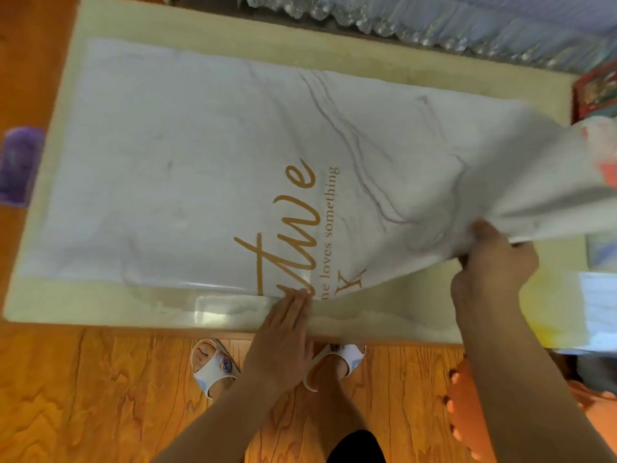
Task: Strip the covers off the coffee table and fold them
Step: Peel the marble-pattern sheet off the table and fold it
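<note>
A white marble-print cover (187,168) with gold lettering lies on the pale coffee table (384,61). Its right end is lifted off the table and bunched. My right hand (494,262) grips that bunched near-right edge, fingers curled round the fabric. My left hand (283,332) lies flat with straight fingers on the cover's near edge, pressing it against the table's front rim. A clear plastic sheet (213,312) shows under the cover along the front edge.
Wooden floor (83,396) lies in front of the table, with my feet in white slippers (213,365). A purple object (18,162) sits left of the table. Lacy fabric (434,25) runs behind it. A red box (597,88) and colourful items crowd the right.
</note>
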`<state>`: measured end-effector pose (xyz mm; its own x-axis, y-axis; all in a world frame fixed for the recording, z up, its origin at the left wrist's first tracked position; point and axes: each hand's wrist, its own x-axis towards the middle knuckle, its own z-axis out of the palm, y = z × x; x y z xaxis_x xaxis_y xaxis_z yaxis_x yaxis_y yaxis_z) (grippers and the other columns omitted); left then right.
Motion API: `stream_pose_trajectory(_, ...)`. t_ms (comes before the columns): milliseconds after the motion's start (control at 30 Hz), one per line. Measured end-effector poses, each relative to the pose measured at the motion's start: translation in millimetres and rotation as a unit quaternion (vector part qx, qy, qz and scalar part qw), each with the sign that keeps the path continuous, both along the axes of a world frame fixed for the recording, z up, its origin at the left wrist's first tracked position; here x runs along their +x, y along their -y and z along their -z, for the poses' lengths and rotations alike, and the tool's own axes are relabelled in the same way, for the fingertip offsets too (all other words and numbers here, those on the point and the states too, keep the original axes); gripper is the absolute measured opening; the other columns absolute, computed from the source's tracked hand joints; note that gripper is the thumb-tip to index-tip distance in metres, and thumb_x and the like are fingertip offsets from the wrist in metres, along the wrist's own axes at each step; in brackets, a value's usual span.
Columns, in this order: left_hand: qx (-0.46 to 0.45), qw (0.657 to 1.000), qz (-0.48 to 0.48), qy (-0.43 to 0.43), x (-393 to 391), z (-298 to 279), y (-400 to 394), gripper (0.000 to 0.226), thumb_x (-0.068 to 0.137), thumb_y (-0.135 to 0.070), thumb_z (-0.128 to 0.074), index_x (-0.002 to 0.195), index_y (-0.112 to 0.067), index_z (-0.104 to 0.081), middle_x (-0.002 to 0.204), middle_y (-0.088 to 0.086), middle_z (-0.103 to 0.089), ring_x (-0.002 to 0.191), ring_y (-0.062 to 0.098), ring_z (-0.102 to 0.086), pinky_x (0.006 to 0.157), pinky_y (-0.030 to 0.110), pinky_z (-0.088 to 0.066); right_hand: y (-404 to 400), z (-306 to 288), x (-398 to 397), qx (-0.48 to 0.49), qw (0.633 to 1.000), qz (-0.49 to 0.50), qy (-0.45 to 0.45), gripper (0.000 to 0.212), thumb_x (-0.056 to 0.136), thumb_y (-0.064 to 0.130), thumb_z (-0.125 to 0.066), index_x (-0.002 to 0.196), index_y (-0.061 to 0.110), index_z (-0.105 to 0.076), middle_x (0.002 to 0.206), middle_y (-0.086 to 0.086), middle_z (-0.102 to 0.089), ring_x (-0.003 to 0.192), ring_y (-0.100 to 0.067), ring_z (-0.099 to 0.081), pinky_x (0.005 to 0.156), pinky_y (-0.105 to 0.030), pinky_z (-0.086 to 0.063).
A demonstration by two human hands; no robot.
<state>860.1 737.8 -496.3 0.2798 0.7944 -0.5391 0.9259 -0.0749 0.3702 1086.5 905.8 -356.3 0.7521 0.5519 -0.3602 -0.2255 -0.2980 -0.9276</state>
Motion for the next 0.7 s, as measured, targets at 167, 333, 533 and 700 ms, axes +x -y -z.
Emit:
stream_pose_trajectory(167,-0.001,0.999,0.048,0.019,-16.5,-8.5,-2.6,0.081,0.102,-0.037,-0.035,0.158,-0.018,0.02,0.164,-0.003,0.028,0.152,0.016,0.026,0.127,0.039,0.005,-32.0,-5.2,-157.0,-0.001,0.901,-0.254,0.351,0.008,0.077,0.02,-0.065,0.084,0.017,-0.062,0.075,0.005,-0.06,0.067,-0.011,-0.051,0.064,-0.029,-0.039)
stream_pose_trajectory(333,0.05,0.995,0.061,0.062,-36.6,6.5,4.6,0.063,0.102,-0.039,-0.035,0.16,-0.017,-0.024,0.167,0.001,-0.02,0.156,0.02,-0.006,0.127,0.042,-0.003,-6.3,73.1,-291.2,-0.038,0.581,-0.604,0.544,0.027,0.088,0.019,-0.054,0.115,0.015,-0.057,0.109,-0.008,-0.057,0.103,-0.029,-0.057,0.073,-0.037,-0.047)
stream_pose_trajectory(533,0.211,0.95,-0.223,0.051,-182.6,-13.9,34.1,0.053,0.091,-0.022,-0.054,0.143,-0.014,-0.054,0.148,0.011,-0.049,0.142,0.032,-0.039,0.116,0.05,-0.032,34.2,132.6,-331.7,-0.112,0.402,-0.684,0.598,0.04,0.092,0.015,-0.051,0.132,0.012,-0.047,0.129,-0.013,-0.047,0.122,-0.031,-0.043,0.068,-0.034,-0.039)
stream_pose_trajectory(700,0.143,0.947,-0.255,-0.132,-316.5,-13.5,38.0,0.064,0.102,-0.046,-0.029,0.162,-0.032,-0.011,0.169,0.016,-0.002,0.156,0.036,0.006,0.125,0.055,-0.009,46.8,140.0,-337.5,-0.107,0.401,-0.67,0.615,0.064,0.094,0.022,-0.05,0.153,0.014,-0.025,0.14,-0.013,-0.04,0.118,-0.035,-0.043,0.07,-0.04,-0.055)
